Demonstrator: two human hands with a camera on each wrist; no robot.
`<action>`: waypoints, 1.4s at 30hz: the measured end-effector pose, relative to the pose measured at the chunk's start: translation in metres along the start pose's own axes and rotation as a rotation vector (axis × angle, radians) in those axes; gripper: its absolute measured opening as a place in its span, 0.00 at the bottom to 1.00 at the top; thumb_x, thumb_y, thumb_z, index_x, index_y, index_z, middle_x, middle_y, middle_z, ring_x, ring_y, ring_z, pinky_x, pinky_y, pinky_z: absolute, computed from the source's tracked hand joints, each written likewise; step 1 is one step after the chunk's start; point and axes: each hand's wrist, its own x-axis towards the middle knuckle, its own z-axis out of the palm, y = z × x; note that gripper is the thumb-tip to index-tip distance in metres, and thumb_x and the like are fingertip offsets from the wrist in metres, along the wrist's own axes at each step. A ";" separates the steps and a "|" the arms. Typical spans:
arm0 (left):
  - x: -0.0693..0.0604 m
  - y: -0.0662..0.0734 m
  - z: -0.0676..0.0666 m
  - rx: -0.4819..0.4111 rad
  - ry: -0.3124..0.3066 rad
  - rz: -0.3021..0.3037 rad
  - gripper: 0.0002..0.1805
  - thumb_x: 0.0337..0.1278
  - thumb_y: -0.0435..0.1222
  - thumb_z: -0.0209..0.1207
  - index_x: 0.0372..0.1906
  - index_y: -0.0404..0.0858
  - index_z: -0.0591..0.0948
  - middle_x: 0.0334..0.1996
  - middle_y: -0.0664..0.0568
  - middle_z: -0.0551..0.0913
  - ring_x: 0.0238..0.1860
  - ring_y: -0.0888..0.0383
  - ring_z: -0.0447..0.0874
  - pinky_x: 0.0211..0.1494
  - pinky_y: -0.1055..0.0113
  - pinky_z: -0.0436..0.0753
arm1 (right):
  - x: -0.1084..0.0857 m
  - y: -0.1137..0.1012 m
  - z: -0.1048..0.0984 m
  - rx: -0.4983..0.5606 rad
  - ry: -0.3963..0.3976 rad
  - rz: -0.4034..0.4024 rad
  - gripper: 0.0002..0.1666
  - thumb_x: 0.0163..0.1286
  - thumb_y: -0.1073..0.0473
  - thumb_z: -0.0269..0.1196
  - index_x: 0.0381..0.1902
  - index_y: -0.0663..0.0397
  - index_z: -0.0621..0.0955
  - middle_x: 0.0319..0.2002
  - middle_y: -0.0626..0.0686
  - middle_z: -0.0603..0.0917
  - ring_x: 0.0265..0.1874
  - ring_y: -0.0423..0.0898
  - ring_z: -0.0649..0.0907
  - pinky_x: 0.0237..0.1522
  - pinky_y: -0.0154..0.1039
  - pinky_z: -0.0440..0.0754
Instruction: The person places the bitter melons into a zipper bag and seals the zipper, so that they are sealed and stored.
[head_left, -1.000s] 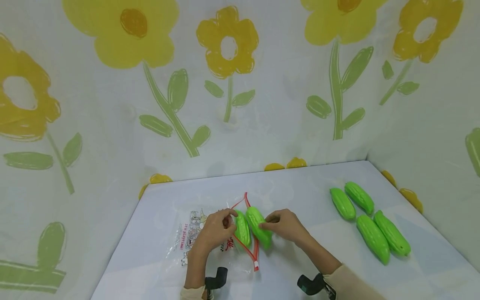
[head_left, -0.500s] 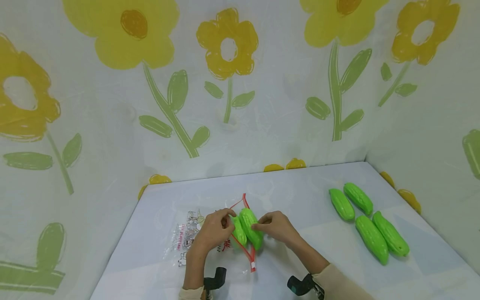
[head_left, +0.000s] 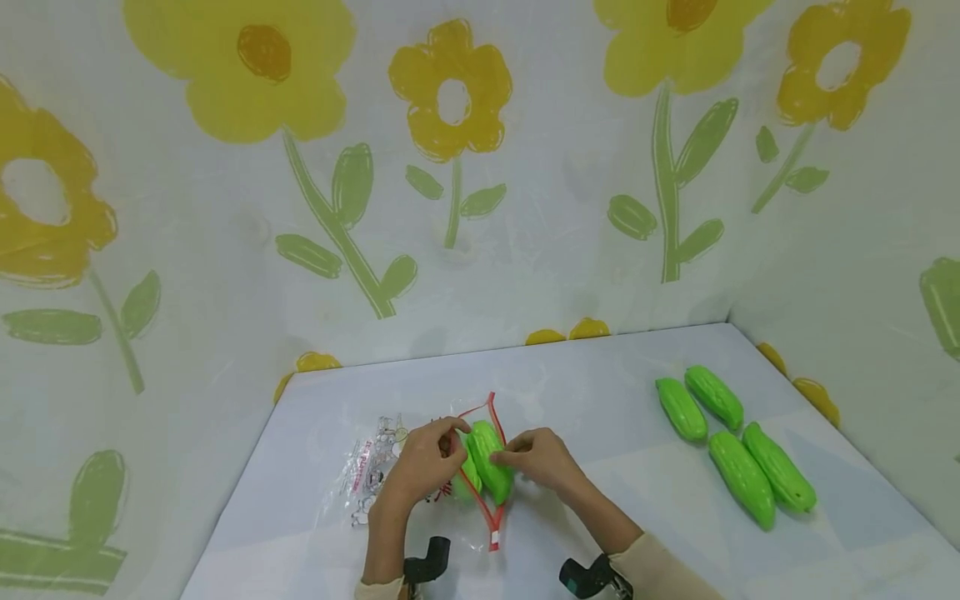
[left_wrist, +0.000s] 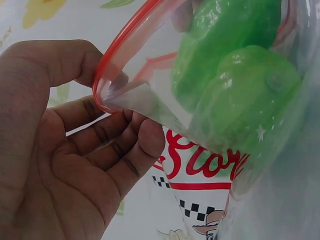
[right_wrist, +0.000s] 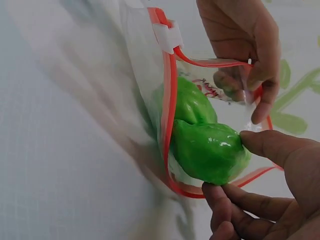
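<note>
A clear bag with a red zip edge (left_wrist: 131, 31) lies on the table, its mouth spread toward the right. My left hand (head_left: 424, 458) pinches one side of that edge between thumb and fingers. Inside the bag is one green vegetable (left_wrist: 247, 95). A second green vegetable (right_wrist: 212, 152) sits in the mouth beside it, and my right hand (head_left: 546, 458) pinches its outer end with thumb and fingertips. A white slider (right_wrist: 168, 37) is on the red edge at the near end. Printed drawings and red letters show on the bag.
Several green vegetables (head_left: 742, 479) lie at the right of the white table (head_left: 600, 375). A cloth wall (head_left: 525, 275) with printed flowers stands behind and at both sides.
My right hand has moved left, bringing the second vegetable into the bag's mouth against the first. My left hand keeps its pinch on the edge, and the bag's left part looks more crumpled.
</note>
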 end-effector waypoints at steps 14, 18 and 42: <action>0.000 0.001 0.000 -0.025 0.016 -0.002 0.14 0.56 0.32 0.57 0.47 0.39 0.84 0.24 0.58 0.73 0.25 0.61 0.71 0.26 0.68 0.73 | -0.003 -0.002 0.011 0.000 0.011 -0.008 0.20 0.60 0.44 0.73 0.36 0.57 0.87 0.31 0.48 0.85 0.29 0.45 0.80 0.30 0.40 0.78; 0.000 0.001 0.001 -0.040 0.018 -0.014 0.14 0.56 0.31 0.56 0.47 0.38 0.84 0.24 0.58 0.73 0.25 0.61 0.71 0.25 0.68 0.72 | -0.006 -0.003 0.010 -0.044 0.006 -0.012 0.20 0.60 0.44 0.73 0.34 0.56 0.88 0.32 0.48 0.85 0.32 0.44 0.80 0.31 0.41 0.78; 0.011 0.018 0.020 -0.116 0.207 -0.168 0.15 0.58 0.31 0.58 0.50 0.37 0.84 0.23 0.55 0.75 0.25 0.60 0.71 0.24 0.69 0.70 | -0.007 0.007 0.008 -0.037 0.045 -0.048 0.18 0.61 0.45 0.72 0.30 0.55 0.87 0.28 0.46 0.84 0.28 0.43 0.78 0.28 0.40 0.76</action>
